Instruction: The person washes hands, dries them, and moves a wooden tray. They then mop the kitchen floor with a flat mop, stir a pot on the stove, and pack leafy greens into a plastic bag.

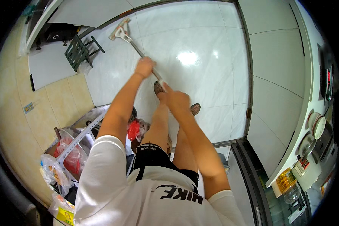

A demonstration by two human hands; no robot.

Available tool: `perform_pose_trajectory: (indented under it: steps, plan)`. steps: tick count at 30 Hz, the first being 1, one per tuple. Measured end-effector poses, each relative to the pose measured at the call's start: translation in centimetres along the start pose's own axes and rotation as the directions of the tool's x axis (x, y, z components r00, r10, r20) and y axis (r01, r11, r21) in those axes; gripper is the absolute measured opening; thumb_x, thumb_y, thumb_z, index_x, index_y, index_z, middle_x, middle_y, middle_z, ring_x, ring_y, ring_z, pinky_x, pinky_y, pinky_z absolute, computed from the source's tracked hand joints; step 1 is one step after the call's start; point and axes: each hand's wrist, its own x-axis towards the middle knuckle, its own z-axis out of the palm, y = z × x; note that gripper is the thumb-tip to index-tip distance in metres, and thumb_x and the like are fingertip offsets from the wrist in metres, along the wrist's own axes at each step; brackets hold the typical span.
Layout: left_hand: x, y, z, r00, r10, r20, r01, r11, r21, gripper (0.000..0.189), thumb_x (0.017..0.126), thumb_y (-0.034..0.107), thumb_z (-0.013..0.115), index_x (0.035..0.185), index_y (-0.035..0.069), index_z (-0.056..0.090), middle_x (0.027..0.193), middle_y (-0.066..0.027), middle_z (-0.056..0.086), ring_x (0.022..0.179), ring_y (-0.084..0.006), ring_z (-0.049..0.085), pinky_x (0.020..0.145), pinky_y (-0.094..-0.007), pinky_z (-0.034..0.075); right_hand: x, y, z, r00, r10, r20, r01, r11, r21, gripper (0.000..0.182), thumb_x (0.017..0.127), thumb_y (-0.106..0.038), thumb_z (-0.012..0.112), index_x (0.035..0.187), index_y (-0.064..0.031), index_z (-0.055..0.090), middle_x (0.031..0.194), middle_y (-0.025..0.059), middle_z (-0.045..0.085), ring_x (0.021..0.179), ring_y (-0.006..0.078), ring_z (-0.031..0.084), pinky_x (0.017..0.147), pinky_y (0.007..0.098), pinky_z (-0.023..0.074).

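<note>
Both my hands grip the metal pole (137, 48) of a sponge mop. My left hand (145, 67) is closed around the middle of the pole. Nearer my body, my right hand (177, 99) holds the pole's upper end, which has a light-coloured grip. The mop head (121, 28), a white frame with a worn, stained sponge, lies at the far left of the pale tiled floor (192, 84), close to the cabinet base. My feet in brown perforated shoes stand on the same tiles.
A dark green folding stool (77, 53) stands left of the mop head. At lower left, a metal rack (84, 132) holds plastic bags and a pot. White cabinets (276, 62) line the right, with bowls (318, 127) on the counter above. A dark sliding-door track (247, 175) runs at lower right.
</note>
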Motion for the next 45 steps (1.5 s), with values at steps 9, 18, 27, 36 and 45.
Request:
perform_pose_trajectory:
  steps: [9,18,27,36,45]
  plan:
    - [-2.3,29.6,2.8,0.91,0.414,0.024,-0.404,0.898,-0.177,0.008,0.071,0.016,0.062,0.078,0.014,0.067,0.081,-0.005,0.063,0.093,-0.0238,0.059,0.086,-0.0449,0.04,-23.3,20.6,-5.6,0.922,-0.243,-0.301,0.054,0.851,-0.522,0.062,0.073,-0.009,0.065,0.132,-0.0255,0.055,0.064,0.005,0.041,0.052,0.0213,0.047,0.048,0.0355,0.0442]
    - [-8.8,47.1,1.8,0.773,0.625,-0.111,-0.606,0.675,-0.42,0.006,0.075,0.017,0.061,0.077,0.013,0.065,0.079,-0.0047,0.062,0.088,-0.0247,0.056,0.079,-0.0393,0.042,-40.5,24.1,-9.2,0.947,0.138,-0.289,-0.248,0.887,-0.39,0.054,0.077,0.001,0.061,0.127,-0.0195,0.057,0.093,0.0134,0.057,0.076,0.0303,0.06,0.065,0.0405,0.0505]
    - [-10.7,41.9,7.4,0.61,0.792,0.024,-0.687,0.544,-0.482,0.008,0.077,0.021,0.06,0.076,0.014,0.064,0.071,-0.0068,0.064,0.079,-0.0278,0.062,0.073,-0.0421,0.047,-38.1,22.0,-2.5,0.951,0.31,-0.016,-0.296,0.923,0.247,0.067,0.075,-0.005,0.07,0.135,-0.0266,0.049,0.09,0.0175,0.067,0.073,0.0337,0.065,0.062,0.0405,0.0516]
    - [2.7,16.3,2.1,0.944,0.324,0.067,-0.321,0.946,-0.051,0.022,0.077,0.015,0.061,0.098,0.01,0.061,0.101,-0.0095,0.059,0.106,-0.028,0.054,0.094,-0.0467,0.039,-9.7,12.3,-0.3,0.977,0.187,-0.099,-0.145,0.932,0.331,0.053,0.083,-0.022,0.061,0.135,-0.0243,0.048,0.077,0.019,0.063,0.074,0.0368,0.062,0.066,0.0456,0.0483]
    - [6.5,13.1,4.2,0.967,0.163,0.194,-0.215,0.933,0.29,0.023,0.089,0.022,0.05,0.105,0.015,0.065,0.112,-0.0109,0.06,0.118,-0.0294,0.05,0.103,-0.0555,0.03,-6.4,11.0,-1.2,0.964,0.262,-0.034,-0.229,0.893,0.387,0.049,0.085,-0.026,0.057,0.133,-0.0274,0.05,0.075,0.0152,0.063,0.072,0.0329,0.062,0.064,0.0428,0.0485]
